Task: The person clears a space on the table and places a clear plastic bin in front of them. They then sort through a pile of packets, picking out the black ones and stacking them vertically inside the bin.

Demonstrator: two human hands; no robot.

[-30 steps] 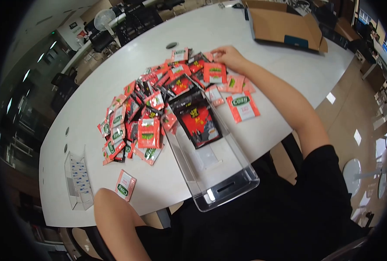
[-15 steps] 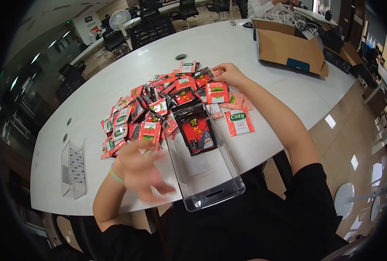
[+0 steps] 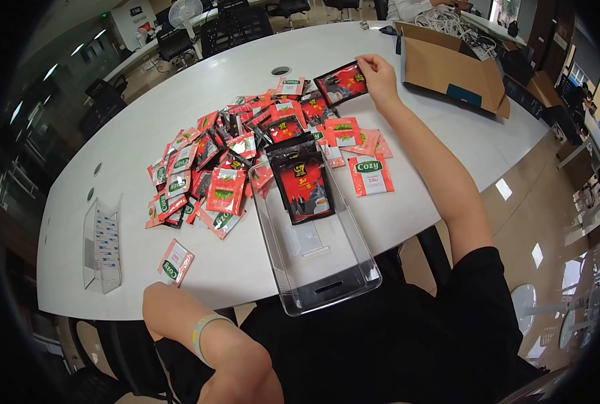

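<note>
White and curved at its far edge, the table [image 3: 394, 219] filled most of the view, with a fan [image 3: 185, 13], dark office chairs [image 3: 236, 37] and a co-worker's pale sleeve [image 3: 409, 9] beyond it. At the far right stood an open cardboard box [image 3: 445, 71], near a tangle of white cables [image 3: 451, 23]. The right hand [image 3: 379, 75] held a black-and-red packet [image 3: 341, 85] pinched at one corner, raised at the far right of the heap of mixed sachets [image 3: 226, 161]. Nearer the body, a clear tray [image 3: 357, 281] reached the table's near edge, with black-and-red G7 packets [image 3: 302, 188] leaning upright at its far end. One Cozy sachet [image 3: 372, 178] lay flat just right of the tray; another pink sachet [image 3: 177, 261] lay left of it, beside the left elbow. The left hand [image 3: 242, 374], below a pale wristband [image 3: 197, 335], was bent in close to the black shirt [image 3: 394, 330]; its fingers were out of sight, so I cannot tell whether it gripped anything. Farther left stood a second clear container [image 3: 106, 246].
</note>
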